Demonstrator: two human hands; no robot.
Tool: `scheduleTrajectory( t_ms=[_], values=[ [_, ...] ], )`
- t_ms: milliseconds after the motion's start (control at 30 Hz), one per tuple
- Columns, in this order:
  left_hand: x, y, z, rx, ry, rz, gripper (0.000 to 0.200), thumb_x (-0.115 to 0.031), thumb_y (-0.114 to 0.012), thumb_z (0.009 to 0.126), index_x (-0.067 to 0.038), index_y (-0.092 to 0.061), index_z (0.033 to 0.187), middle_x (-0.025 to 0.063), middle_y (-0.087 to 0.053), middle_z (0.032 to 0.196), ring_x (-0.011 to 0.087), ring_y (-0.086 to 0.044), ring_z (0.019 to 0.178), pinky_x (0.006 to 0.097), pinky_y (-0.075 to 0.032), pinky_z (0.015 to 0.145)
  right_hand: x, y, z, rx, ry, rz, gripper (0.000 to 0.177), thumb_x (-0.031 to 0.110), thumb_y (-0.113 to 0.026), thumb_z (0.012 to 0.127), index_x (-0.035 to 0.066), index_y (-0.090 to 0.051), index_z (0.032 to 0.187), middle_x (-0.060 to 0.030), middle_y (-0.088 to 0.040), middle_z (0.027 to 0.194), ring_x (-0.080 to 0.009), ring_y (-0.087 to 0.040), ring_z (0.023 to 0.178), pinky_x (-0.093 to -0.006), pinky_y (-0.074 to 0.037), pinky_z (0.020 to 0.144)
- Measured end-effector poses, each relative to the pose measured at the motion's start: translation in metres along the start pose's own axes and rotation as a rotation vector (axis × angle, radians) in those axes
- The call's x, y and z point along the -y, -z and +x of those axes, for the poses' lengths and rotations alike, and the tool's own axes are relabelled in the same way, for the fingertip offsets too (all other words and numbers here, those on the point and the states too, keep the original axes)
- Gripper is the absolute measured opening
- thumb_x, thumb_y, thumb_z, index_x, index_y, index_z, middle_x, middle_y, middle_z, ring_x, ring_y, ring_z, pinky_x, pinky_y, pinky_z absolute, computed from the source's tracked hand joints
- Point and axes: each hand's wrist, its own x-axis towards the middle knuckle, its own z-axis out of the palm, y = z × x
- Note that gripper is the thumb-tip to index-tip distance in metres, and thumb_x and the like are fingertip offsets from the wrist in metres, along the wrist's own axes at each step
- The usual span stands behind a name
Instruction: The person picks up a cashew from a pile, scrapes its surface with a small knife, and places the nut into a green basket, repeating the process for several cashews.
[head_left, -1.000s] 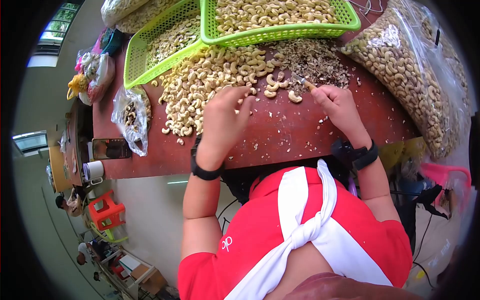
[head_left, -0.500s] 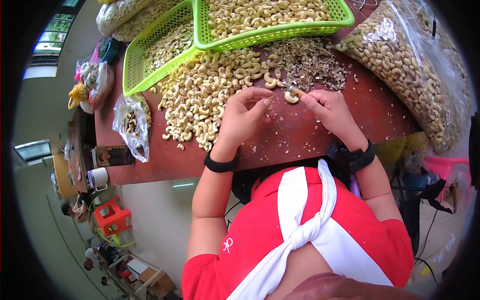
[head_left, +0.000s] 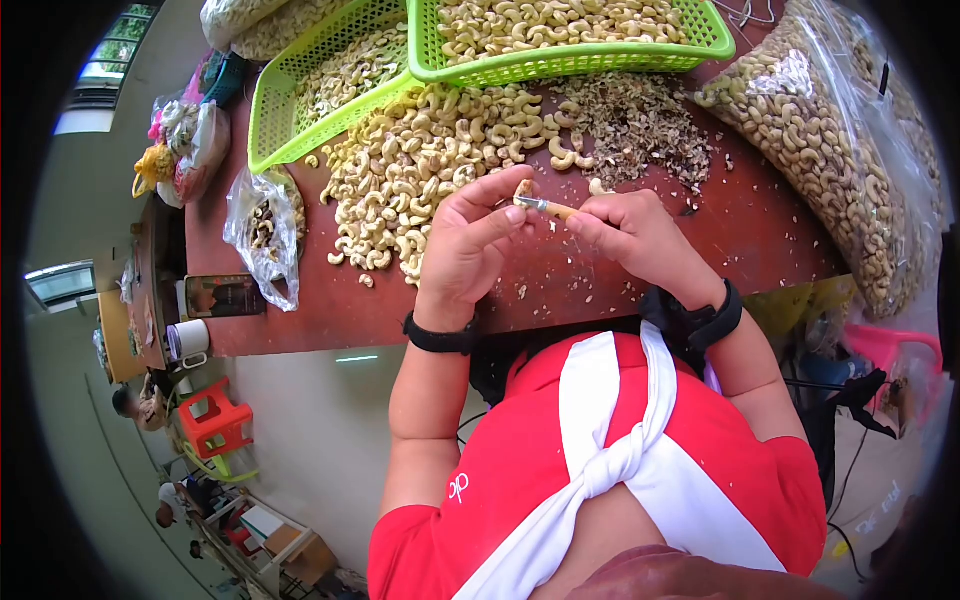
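Between the thumb and fingers of my left hand (head_left: 478,240) is a cashew nut (head_left: 523,192), patched with reddish-brown skin. My right hand (head_left: 635,232) grips a small knife (head_left: 555,208) by its wooden handle, and the short metal blade touches the nut. Left of my hands spreads a heap of cashews (head_left: 400,170) on the red table (head_left: 700,270). Just beyond them lie a few separate cashews and a pile of brown skin peelings (head_left: 640,130). Another pale nut (head_left: 598,187) rests by my right fingers, partly hidden.
Two green baskets (head_left: 590,64) of cashews stand at the back. A large clear bag of cashews (head_left: 810,150) leans at the right. At the left are a small plastic bag (head_left: 262,235), a phone (head_left: 222,296) and a white mug (head_left: 188,342). A red stool (head_left: 215,418) stands beyond.
My left hand has turned palm up, showing the cashew in its fingers. The knife has moved left and down, from near the loose nuts onto the held one. The view has shifted slightly.
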Motion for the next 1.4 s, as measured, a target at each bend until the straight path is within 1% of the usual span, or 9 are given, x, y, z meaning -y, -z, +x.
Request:
scheduleTrajectory(
  t_ms=[400,633,733,900,1033,1133,1200,1233,1400],
  values=[
    [0.003,0.006,0.005,0.027,-0.114,0.163,0.037,0.007,-0.057,0.073,0.004,-0.051,0.109,0.0121,-0.058,0.096,0.0147,-0.058,0.078,0.0243,-0.049,0.070,-0.004,0.003,0.006,0.092,-0.048,0.029,0.029,0.027,-0.055,0.081,0.000,-0.060,0.072,-0.0032,-0.050,0.049,-0.0057,-0.043,0.047,-0.0253,-0.035,0.044],
    [0.000,0.003,0.003,0.013,-0.120,0.243,0.036,0.006,-0.058,0.073,0.004,-0.051,0.109,0.0113,-0.058,0.095,0.0135,-0.057,0.078,0.0240,-0.048,0.070,-0.010,0.003,0.010,0.114,-0.130,0.096,0.034,0.029,-0.057,0.080,-0.002,-0.058,0.066,-0.0008,-0.042,0.047,-0.0048,-0.037,0.047,-0.0250,-0.031,0.042],
    [-0.003,-0.006,-0.002,-0.086,-0.085,0.354,0.032,0.009,-0.055,0.074,0.004,-0.053,0.106,0.0076,-0.057,0.097,0.0097,-0.055,0.084,0.0203,-0.046,0.070,-0.012,0.003,0.013,0.081,-0.126,0.073,0.037,0.031,-0.058,0.080,-0.003,-0.056,0.063,-0.0002,-0.039,0.046,-0.0047,-0.034,0.046,-0.0257,-0.028,0.041],
    [-0.007,-0.003,-0.003,-0.110,-0.029,0.414,0.030,0.002,-0.059,0.075,0.003,-0.053,0.105,0.0030,-0.059,0.084,0.0058,-0.053,0.071,0.0165,-0.043,0.059,-0.015,0.004,0.016,0.096,-0.145,0.071,0.039,0.031,-0.058,0.079,-0.003,-0.054,0.061,0.0008,-0.035,0.046,-0.0049,-0.031,0.045,-0.0266,-0.026,0.040],
    [-0.008,0.008,-0.001,-0.063,0.096,0.323,0.030,0.000,-0.061,0.074,0.002,-0.054,0.104,0.0027,-0.059,0.083,0.0061,-0.053,0.070,0.0166,-0.043,0.059,-0.014,0.005,0.013,0.113,-0.183,0.104,0.039,0.031,-0.058,0.080,-0.002,-0.054,0.060,0.0024,-0.035,0.046,-0.0047,-0.031,0.045,-0.0259,-0.026,0.039],
    [-0.007,0.008,0.000,-0.025,0.072,0.311,0.029,0.001,-0.061,0.074,0.002,-0.054,0.103,0.0044,-0.059,0.085,0.0070,-0.054,0.071,0.0175,-0.044,0.058,-0.013,0.006,0.011,0.140,-0.202,0.153,0.038,0.031,-0.057,0.081,-0.001,-0.055,0.060,0.0033,-0.037,0.046,-0.0044,-0.032,0.045,-0.0250,-0.025,0.039],
    [-0.006,0.006,0.001,0.027,0.017,0.270,0.033,-0.001,-0.060,0.074,0.003,-0.051,0.106,0.0106,-0.059,0.091,0.0171,-0.059,0.080,0.0272,-0.050,0.069,-0.013,0.005,0.011,0.156,-0.212,0.181,0.038,0.031,-0.057,0.081,-0.001,-0.055,0.060,0.0037,-0.038,0.046,-0.0041,-0.032,0.045,-0.0246,-0.025,0.039],
    [-0.006,0.004,0.001,0.028,0.015,0.271,0.033,-0.001,-0.060,0.074,0.003,-0.051,0.106,0.0106,-0.059,0.091,0.0171,-0.059,0.080,0.0272,-0.050,0.069,-0.014,0.005,0.011,0.156,-0.214,0.194,0.037,0.030,-0.057,0.081,0.000,-0.056,0.060,0.0037,-0.039,0.046,-0.0040,-0.033,0.044,-0.0244,-0.026,0.039],
    [0.002,-0.006,0.000,-0.119,0.033,0.062,0.034,0.006,-0.054,0.075,0.004,-0.049,0.108,0.0141,-0.058,0.095,0.0238,-0.059,0.087,0.0346,-0.050,0.079,-0.012,0.002,0.012,0.105,-0.187,0.163,0.036,0.030,-0.056,0.082,0.000,-0.057,0.061,0.0034,-0.041,0.046,-0.0038,-0.035,0.044,-0.0239,-0.027,0.039]
  ],
)
